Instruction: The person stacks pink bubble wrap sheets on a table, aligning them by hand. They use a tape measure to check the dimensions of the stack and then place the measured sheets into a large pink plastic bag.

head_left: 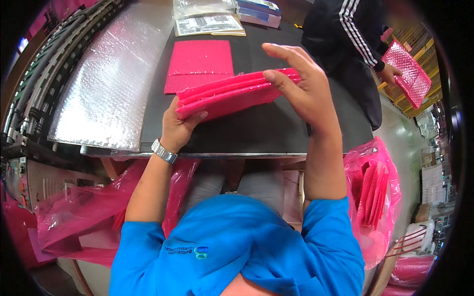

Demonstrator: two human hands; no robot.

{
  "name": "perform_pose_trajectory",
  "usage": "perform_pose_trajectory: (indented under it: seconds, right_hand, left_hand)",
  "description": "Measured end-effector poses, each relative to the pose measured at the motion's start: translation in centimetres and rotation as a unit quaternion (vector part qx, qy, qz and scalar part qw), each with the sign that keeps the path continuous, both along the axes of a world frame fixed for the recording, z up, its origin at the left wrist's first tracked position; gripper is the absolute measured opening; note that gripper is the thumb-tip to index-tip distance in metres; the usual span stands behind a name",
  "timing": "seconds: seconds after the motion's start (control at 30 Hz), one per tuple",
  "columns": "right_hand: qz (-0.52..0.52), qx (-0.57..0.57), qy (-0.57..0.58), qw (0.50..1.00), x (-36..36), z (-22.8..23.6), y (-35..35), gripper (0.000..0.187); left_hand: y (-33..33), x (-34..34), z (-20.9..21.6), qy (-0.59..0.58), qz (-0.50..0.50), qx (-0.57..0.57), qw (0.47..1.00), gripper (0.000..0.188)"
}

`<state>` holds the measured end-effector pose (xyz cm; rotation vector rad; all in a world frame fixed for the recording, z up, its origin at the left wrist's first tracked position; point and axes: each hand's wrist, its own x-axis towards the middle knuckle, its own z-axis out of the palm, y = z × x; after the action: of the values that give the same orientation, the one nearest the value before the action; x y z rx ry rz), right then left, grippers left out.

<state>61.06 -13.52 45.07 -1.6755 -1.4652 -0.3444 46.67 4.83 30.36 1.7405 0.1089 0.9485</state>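
Observation:
A small stack of pink bubble-wrap pouches (232, 97) is held up slightly tilted over the dark table (247, 140). My left hand (178, 126) grips its left end, thumb along the near side, with a metal watch on that wrist. At the stack's right end is my right hand (307, 86), fingers stretched and apart. Its thumb lies close against the pouches; whether it presses on them I cannot tell. Just beyond the stack, another pink pouch (200, 58) lies flat on the table, its near part partly hidden by the held ones.
Silvery bubble sheet (111, 79) covers the table's left side, beside a roller conveyor (37, 64). Papers (210, 24) and a blue-white box (258, 12) lie at the back. A co-worker (340, 44) at right holds a pink pouch (407, 74). Pink plastic bags (373, 192) hang below the front edge.

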Motion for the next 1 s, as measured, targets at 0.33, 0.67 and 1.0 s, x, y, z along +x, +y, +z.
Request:
perform_pose_trajectory:
  seconds: [0.33, 0.67, 1.0]
  right_hand:
    - [-0.013, -0.005, 0.121, 0.993, -0.2, -0.3, 3.5, 0.022]
    - [0.008, -0.197, -0.031, 0.980, -0.3, -0.7, 3.4, 0.018]
    - [0.111, 0.251, 0.343, 0.898, 4.2, 0.6, 0.6, 0.026]
  left_hand:
    - [0.2, 0.2, -0.9, 0.016, 0.014, -0.006, 1.000, 0.037]
    - [0.6, 0.5, -1.3, 0.015, 0.015, -0.006, 1.000, 0.037]
    - [1.2, 0.8, -1.9, -0.001, 0.049, 0.009, 0.999, 0.035]
